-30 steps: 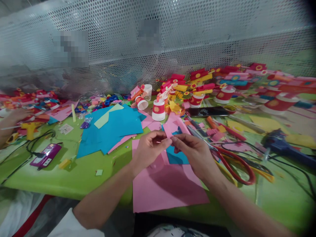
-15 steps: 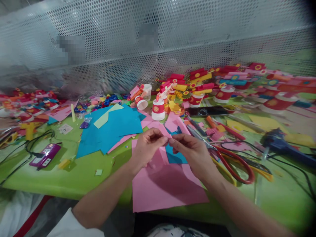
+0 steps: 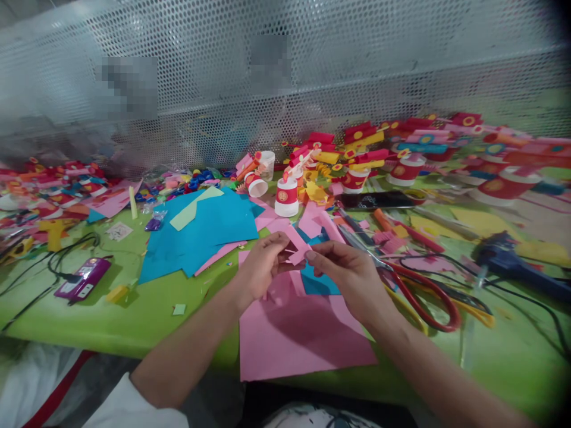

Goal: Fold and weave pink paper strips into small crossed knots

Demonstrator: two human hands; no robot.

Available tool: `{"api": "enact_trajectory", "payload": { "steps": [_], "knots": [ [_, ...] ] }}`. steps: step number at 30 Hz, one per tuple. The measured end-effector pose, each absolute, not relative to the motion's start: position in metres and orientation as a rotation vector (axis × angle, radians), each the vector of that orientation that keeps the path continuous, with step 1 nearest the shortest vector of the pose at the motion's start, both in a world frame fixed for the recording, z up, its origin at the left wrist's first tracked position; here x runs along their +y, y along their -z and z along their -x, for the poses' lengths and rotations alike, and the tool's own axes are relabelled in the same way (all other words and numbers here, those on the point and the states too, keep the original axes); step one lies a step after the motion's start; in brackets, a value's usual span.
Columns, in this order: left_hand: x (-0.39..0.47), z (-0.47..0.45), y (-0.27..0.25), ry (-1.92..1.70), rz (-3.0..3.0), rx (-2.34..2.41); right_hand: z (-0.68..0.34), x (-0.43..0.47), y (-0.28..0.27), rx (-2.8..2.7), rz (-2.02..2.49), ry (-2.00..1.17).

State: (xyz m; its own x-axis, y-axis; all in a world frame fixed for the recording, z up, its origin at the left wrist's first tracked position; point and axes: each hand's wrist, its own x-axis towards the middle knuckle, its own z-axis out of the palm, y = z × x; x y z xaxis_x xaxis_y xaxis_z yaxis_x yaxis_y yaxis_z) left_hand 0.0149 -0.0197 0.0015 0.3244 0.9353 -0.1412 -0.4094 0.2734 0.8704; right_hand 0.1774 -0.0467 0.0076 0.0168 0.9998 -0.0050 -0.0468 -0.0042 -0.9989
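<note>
Between my two hands is a folded strip of pink paper (image 3: pixel 297 242), its pieces meeting at an angle. My left hand (image 3: pixel 264 264) is closed on its left side, the fingertips partly hidden behind the paper. With thumb and forefinger, my right hand (image 3: pixel 343 267) pinches the strip's right end. Below them a large sheet of pink paper (image 3: pixel 303 345) lies at the table's front edge, shaded by my hands. A smaller blue piece of paper (image 3: pixel 319 284) lies partly under my right hand. Just beyond stands an upside-down white paper cup (image 3: pixel 286 208) with a red band.
Red-handled scissors (image 3: pixel 448 321) and a dark blue glue gun (image 3: pixel 508 255) with its cable lie to the right. Blue sheets (image 3: pixel 200 238) and a purple power socket (image 3: pixel 84 279) are on the left. Several decorated cups (image 3: pixel 404 172) line the back by the perforated metal panel (image 3: pixel 312 113).
My left thumb has shifted away from my right fingertips, and the fold of the pink strip shows more openly between my hands. The things on the table stay in place.
</note>
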Motion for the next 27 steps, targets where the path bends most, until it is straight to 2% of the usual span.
{"api": "enact_trajectory", "payload": {
  "steps": [12, 27],
  "knots": [
    [-0.016, -0.013, 0.006, -0.975, -0.825, 0.754, -0.175, -0.049, -0.012, -1.202, 1.231, -1.208],
    [-0.022, -0.013, -0.009, -1.077, -1.342, 0.963, -0.180, -0.044, 0.001, -1.244, 1.224, -1.139]
  ]
}}
